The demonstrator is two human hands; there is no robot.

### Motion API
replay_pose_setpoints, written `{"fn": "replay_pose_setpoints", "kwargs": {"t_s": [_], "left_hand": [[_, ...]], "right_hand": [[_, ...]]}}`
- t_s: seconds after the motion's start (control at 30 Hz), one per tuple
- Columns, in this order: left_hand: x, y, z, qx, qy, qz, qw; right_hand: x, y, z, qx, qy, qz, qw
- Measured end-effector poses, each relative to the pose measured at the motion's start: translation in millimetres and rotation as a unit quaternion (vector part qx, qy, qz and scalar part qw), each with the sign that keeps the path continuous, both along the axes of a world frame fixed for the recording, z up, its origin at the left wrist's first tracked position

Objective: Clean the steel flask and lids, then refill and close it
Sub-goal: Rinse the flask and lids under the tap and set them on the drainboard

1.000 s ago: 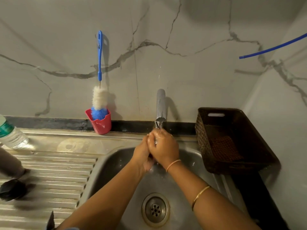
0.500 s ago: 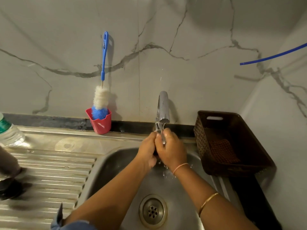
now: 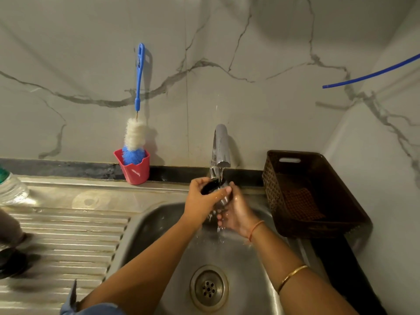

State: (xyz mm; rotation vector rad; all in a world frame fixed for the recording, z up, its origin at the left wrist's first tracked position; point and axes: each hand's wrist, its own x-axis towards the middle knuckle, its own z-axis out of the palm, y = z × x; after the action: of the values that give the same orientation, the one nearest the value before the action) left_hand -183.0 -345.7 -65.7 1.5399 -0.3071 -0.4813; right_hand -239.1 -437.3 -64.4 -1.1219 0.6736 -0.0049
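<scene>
The small dark round lid (image 3: 210, 186) is largely covered by my left hand (image 3: 200, 201) and right hand (image 3: 236, 212), which grip it; its underside cannot be assessed. At the left edge, a clear plastic bottle with green label (image 3: 11, 189), a grey steel cylinder (image 3: 10, 226) and a black round object (image 3: 11, 264) are cut off, the latter two blurred. A thin blue tube (image 3: 372, 75) runs off the right edge.

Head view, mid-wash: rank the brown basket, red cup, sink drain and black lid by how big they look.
1. brown basket, clearly largest.
2-3. sink drain and red cup look about alike; the drain sits nearer the camera, so I won't rank them.
4. black lid, smallest, though partly covered.
</scene>
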Motion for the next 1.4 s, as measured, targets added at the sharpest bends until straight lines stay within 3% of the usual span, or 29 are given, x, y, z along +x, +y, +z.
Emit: {"fn": "replay_pose_setpoints", "kwargs": {"t_s": [0.07,0.1,0.17,0.23,0.27,0.33,0.4,0.43,0.5,0.53,0.57,0.63,0.67,0.7,0.77,0.8,0.83,0.9,0.97,1.0,1.1,1.13,1.2,1.3,1.4], "left_hand": [[6,6,-5,0.053,-0.1,-0.011,0.993],[8,8,-5,0.077,-0.145,-0.024,0.986],[7,10,-7,0.116,-0.201,-0.06,0.971],[2,7,-7,0.134,-0.238,-0.09,0.958],[0,6,-8,0.138,-0.258,-0.094,0.952],[2,7,-10,0.145,-0.281,-0.083,0.945],[4,9,-11,0.133,-0.268,-0.087,0.95],[3,9,-14,0.13,-0.265,-0.097,0.951],[0,7,-19,0.136,-0.265,-0.091,0.95],[0,6,-20,0.14,-0.264,-0.075,0.951],[1,7,-21,0.141,-0.263,-0.064,0.952],[6,8,-21,0.129,-0.254,-0.076,0.956],[6,8,-20,0.123,-0.253,-0.096,0.955],[3,6,-21,0.118,-0.26,-0.118,0.951],[-4,-1,-23,0.111,-0.27,-0.128,0.948],[-6,-3,-24,0.109,-0.27,-0.118,0.949],[-4,-4,-23,0.108,-0.279,-0.112,0.948],[5,-1,-24,0.113,-0.302,-0.133,0.937],[9,2,-25,0.136,-0.29,-0.171,0.932],[7,2,-24,0.141,-0.277,-0.176,0.934],[4,-3,-29,0.121,-0.289,-0.127,0.941],[8,-2,-30,0.124,-0.291,-0.118,0.941],[13,3,-29,0.131,-0.26,-0.12,0.949],[0,5,-21,0.1,-0.18,-0.029,0.978],[-16,-4,-21,0.052,-0.191,0.049,0.979]], "right_hand": [[0,-3,-4,-0.274,0.028,-0.042,0.96],[0,-5,-6,-0.405,0.008,-0.095,0.909],[-2,0,0,-0.545,-0.079,-0.147,0.821],[1,12,3,-0.598,-0.094,-0.068,0.793],[3,17,3,-0.605,-0.053,-0.004,0.794],[1,18,7,-0.551,0.009,0.097,0.828],[-3,15,13,-0.487,0.009,0.158,0.859],[-5,14,17,-0.518,0.025,0.182,0.836],[-3,16,19,-0.626,0.071,0.184,0.755],[-1,17,18,-0.647,0.087,0.187,0.734],[0,15,17,-0.627,0.089,0.204,0.747],[-3,9,20,-0.503,0.056,0.235,0.83],[-5,6,23,-0.473,0.052,0.233,0.848],[-5,4,24,-0.492,0.06,0.222,0.84],[-3,6,24,-0.591,0.104,0.197,0.776],[-1,9,23,-0.599,0.115,0.193,0.769],[0,10,23,-0.572,0.111,0.206,0.786],[-2,4,20,-0.447,0.068,0.23,0.862],[-6,-3,23,-0.379,0.047,0.238,0.893],[-6,-4,25,-0.398,0.051,0.247,0.882],[1,-1,27,-0.516,0.072,0.284,0.805],[2,1,27,-0.505,0.067,0.287,0.811],[0,-2,21,-0.407,0.043,0.255,0.876],[0,-8,14,-0.152,0.001,0.079,0.985],[6,-3,5,0.075,-0.029,-0.074,0.994]]}}
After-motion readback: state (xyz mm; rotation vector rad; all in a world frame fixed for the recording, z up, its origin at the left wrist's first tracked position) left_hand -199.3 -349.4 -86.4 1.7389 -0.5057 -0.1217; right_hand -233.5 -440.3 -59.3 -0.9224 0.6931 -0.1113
